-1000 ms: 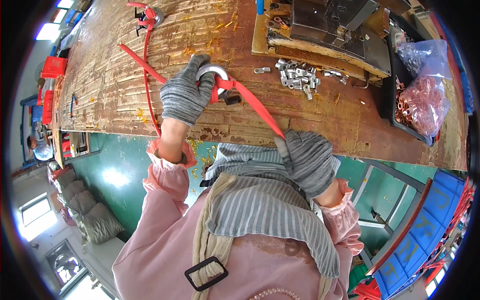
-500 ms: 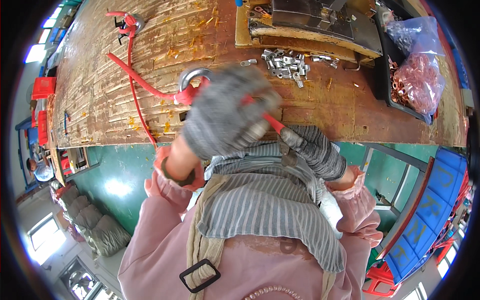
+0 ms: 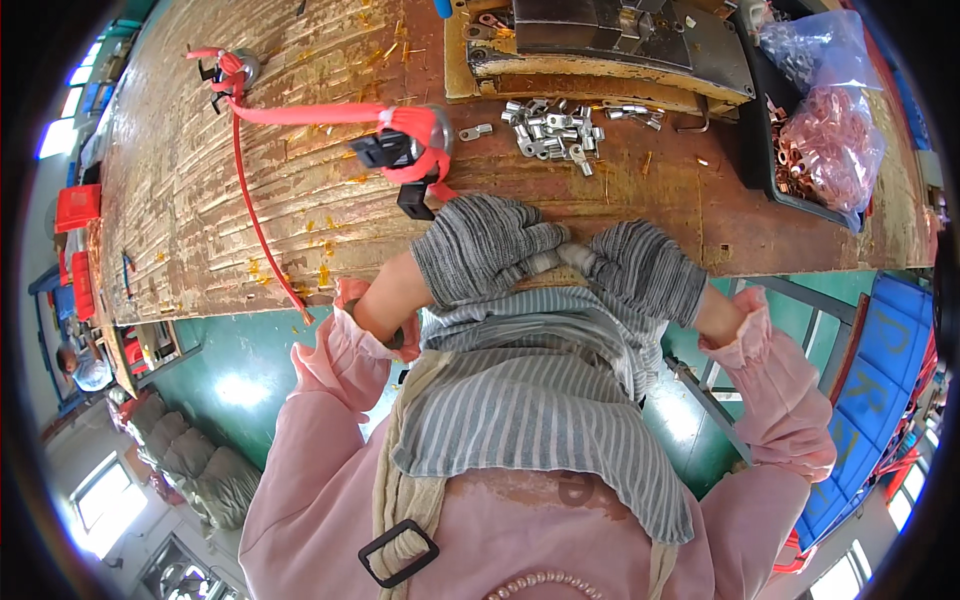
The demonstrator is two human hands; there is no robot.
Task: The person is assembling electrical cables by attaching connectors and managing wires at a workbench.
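Both my hands wear grey knitted gloves and meet at the front edge of the wooden table. My left hand (image 3: 490, 248) is closed, with a red cable (image 3: 310, 114) passing in behind its glove. Close beside it, my right hand (image 3: 652, 268) is closed too, fingertips touching the left's. Whatever lies between the fingertips is hidden. Just beyond my left hand, the cable loops round a metal ring fitting (image 3: 437, 130) with black clips (image 3: 390, 150). Farther left sits a similar fitting (image 3: 236, 75), also wrapped in red. Several silver cable lugs (image 3: 550, 130) lie in a pile beyond my hands.
A heavy metal press or die block (image 3: 610, 40) stands at the back. On the right, a black tray (image 3: 765, 180) holds copper lugs and a clear plastic bag (image 3: 835, 150). A thin red cable (image 3: 243, 180) hangs over the front edge. Blue panels (image 3: 880, 350) stand at right.
My left hand's blur is gone; it has come down beside my right hand. The cable end seen between them is now hidden. The ring fitting has shifted and its black clips show.
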